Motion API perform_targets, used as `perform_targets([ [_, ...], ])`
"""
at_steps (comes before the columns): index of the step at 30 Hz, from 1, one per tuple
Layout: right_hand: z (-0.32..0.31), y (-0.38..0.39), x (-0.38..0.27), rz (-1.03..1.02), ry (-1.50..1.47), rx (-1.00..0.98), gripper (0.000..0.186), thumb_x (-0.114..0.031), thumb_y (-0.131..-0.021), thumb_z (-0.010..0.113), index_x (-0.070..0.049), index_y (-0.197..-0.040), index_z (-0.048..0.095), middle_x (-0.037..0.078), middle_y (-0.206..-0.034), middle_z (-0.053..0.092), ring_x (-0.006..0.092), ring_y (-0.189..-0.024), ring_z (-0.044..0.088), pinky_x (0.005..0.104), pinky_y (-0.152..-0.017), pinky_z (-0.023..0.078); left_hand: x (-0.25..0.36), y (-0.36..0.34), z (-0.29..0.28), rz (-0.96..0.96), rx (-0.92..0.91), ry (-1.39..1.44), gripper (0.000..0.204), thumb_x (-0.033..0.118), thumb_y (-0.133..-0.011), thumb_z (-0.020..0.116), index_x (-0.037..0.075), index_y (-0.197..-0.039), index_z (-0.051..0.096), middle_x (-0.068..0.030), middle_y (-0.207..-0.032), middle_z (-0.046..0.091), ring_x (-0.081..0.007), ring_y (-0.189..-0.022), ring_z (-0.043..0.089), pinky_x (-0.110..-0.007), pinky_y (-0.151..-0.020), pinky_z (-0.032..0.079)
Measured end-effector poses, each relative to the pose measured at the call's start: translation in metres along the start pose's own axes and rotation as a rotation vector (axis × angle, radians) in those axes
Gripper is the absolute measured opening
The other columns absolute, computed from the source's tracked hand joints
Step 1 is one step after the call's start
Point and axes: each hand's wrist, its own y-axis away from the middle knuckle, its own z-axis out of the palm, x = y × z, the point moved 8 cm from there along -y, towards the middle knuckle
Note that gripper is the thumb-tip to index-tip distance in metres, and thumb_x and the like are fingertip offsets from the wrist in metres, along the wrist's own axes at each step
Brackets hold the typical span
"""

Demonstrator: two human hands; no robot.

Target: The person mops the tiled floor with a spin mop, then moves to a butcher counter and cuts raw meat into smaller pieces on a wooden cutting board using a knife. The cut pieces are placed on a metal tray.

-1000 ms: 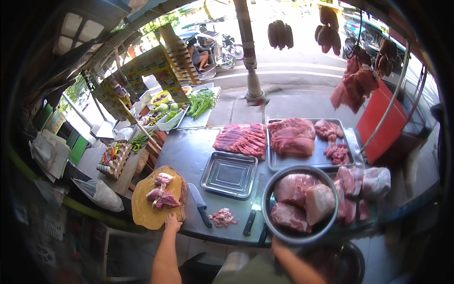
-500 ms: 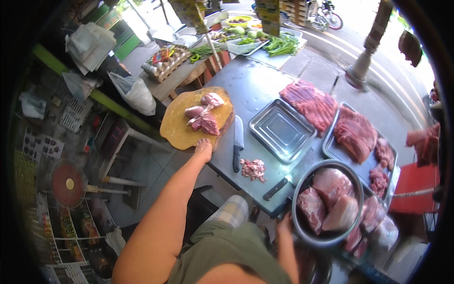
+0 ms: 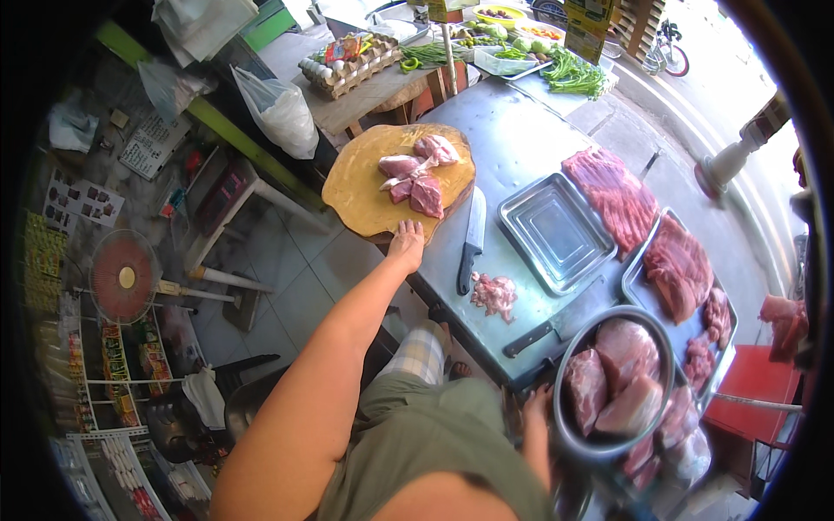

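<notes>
My left hand (image 3: 405,246) rests on the near edge of a thick, round wooden cutting board (image 3: 360,187), fingers spread and holding nothing. Several pieces of raw meat (image 3: 426,195) lie on that board. To its right, on the metal table, are a black-handled knife (image 3: 474,227), a small heap of meat scraps (image 3: 494,296) and a cleaver (image 3: 532,339). Low at the table's front edge is my right hand (image 3: 536,404), left of a metal bowl (image 3: 612,446) heaped with large meat chunks (image 3: 618,347). Its fingers are too unclear to read.
An empty metal tray (image 3: 556,230) sits mid-table, beside a meat slab (image 3: 611,195). Another tray (image 3: 638,286) carries more meat. Vegetables (image 3: 573,74) and an egg carton (image 3: 352,65) stand at the back. A plastic bag (image 3: 282,113) hangs left; a fan (image 3: 127,276) stands lower left.
The whole view has shifted, so the table and board appear farther right. My left hand remains on the board's edge, and my right hand stays beside the bowl.
</notes>
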Motion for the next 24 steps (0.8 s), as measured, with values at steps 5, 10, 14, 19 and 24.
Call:
perform_targets([
  [5, -0.005, -0.008, -0.002, 0.036, -0.04, 0.01, 0.049, -0.015, -0.097, 0.057, 0.011, -0.137, 0.046, 0.033, -0.158, 0.02, 0.0483, -0.146, 0.023, 0.0445, -0.122, 0.022, 0.0, 0.011, -0.005, 0.039, 0.074, 0.101, 0.069, 0.012, -0.088, 0.063, -0.007, -0.148, 0.035, -0.0327, -0.152, 0.034, -0.047, -0.142, 0.033, -0.044, -0.118, 0.032],
  [10, -0.011, -0.015, 0.003, 0.193, -0.167, 0.134, 0.044, -0.024, -0.098, 0.058, 0.01, -0.126, 0.058, 0.034, -0.143, 0.044, 0.0465, -0.132, 0.045, 0.0453, -0.112, 0.036, -0.006, -0.005, -0.038, 0.054, 0.064, 0.136, 0.031, 0.028, -0.092, 0.064, 0.002, -0.109, 0.065, -0.0168, -0.112, 0.066, -0.0358, -0.106, 0.062, -0.048, -0.083, 0.054],
  [14, -0.005, -0.019, 0.003, 0.315, -0.314, 0.276, 0.046, -0.028, -0.093, 0.065, 0.008, -0.12, 0.062, 0.032, -0.13, 0.057, 0.0455, -0.122, 0.054, 0.0461, -0.105, 0.043, -0.028, -0.067, -0.103, 0.045, 0.365, 0.492, 0.022, 0.023, -0.094, 0.061, 0.001, -0.093, 0.063, -0.0159, -0.096, 0.068, -0.0339, -0.099, 0.064, -0.046, -0.081, 0.051],
  [19, 0.009, -0.03, 0.006, 0.333, -0.273, 0.197, 0.06, -0.03, -0.081, 0.078, 0.002, -0.128, 0.062, 0.033, -0.14, 0.05, 0.0448, -0.13, 0.05, 0.0432, -0.111, 0.039, -0.03, -0.164, -0.129, 0.022, 0.534, 0.532, 0.034, 0.013, -0.086, 0.07, 0.002, -0.115, 0.055, -0.0225, -0.109, 0.063, -0.0387, -0.099, 0.063, -0.045, -0.087, 0.052],
  [24, 0.009, -0.03, 0.015, 0.427, -0.267, 0.268, 0.033, -0.015, -0.083, 0.075, -0.004, -0.115, 0.071, 0.022, -0.125, 0.061, 0.0328, -0.117, 0.058, 0.0399, -0.102, 0.043, -0.019, -0.212, -0.102, 0.085, 0.21, 0.441, 0.042, 0.007, -0.087, 0.062, 0.0, -0.126, 0.048, -0.0289, -0.102, 0.066, -0.041, -0.096, 0.067, -0.047, -0.083, 0.055],
])
